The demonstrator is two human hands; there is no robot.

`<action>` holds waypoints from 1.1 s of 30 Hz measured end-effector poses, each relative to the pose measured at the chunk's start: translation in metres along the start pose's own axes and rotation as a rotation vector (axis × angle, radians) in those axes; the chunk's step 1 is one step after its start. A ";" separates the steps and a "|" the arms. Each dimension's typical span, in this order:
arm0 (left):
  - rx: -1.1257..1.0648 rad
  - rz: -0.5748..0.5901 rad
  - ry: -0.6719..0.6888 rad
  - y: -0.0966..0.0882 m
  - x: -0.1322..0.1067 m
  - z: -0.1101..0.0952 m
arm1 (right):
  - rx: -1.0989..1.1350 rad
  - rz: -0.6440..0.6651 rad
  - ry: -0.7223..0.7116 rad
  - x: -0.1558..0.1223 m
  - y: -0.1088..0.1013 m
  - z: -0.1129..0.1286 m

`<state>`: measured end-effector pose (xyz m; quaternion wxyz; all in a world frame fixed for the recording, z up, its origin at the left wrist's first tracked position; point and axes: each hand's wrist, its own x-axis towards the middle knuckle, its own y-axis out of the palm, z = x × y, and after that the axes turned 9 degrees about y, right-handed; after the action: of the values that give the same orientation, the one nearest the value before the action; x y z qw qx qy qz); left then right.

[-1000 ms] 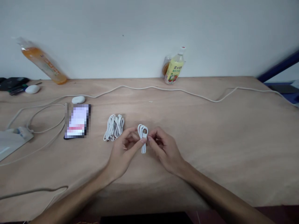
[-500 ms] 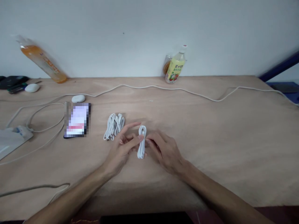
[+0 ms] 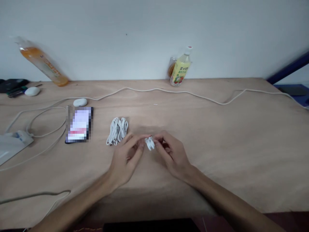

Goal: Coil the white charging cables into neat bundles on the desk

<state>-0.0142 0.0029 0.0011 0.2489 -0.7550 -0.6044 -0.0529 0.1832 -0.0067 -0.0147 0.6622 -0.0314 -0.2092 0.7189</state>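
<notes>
A small coiled white cable (image 3: 150,143) sits between my two hands just above the wooden table (image 3: 217,135). My left hand (image 3: 125,159) pinches it from the left with fingertips together. My right hand (image 3: 172,154) pinches it from the right. Most of the coil is hidden by my fingers. A pile of coiled white cables (image 3: 117,130) lies on the table just left of my left hand, apart from it.
A phone (image 3: 79,124) lies further left, next to a white earbud case (image 3: 80,102) and a power strip (image 3: 14,139). A long white cord (image 3: 193,94) crosses the back of the table. Two drink bottles (image 3: 180,68) (image 3: 42,62) lean against the wall.
The coil was held upright and hanging long; now it is turned and bunched small between both hands' fingertips. My left fingers, spread half a second ago, have closed onto it.
</notes>
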 end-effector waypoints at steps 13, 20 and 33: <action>-0.123 -0.044 -0.107 0.004 0.002 0.003 | 0.174 0.147 0.199 0.005 -0.004 0.000; -0.337 -0.054 -0.355 0.003 0.007 -0.002 | 0.007 0.099 -0.008 0.007 -0.006 0.000; -0.694 -0.029 -0.575 0.006 0.005 0.005 | -0.117 0.046 -0.102 0.003 -0.006 -0.003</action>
<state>-0.0087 0.0088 -0.0027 -0.1980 -0.7691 -0.6060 -0.0442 0.1894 -0.0027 -0.0142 0.6309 -0.0383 -0.2835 0.7211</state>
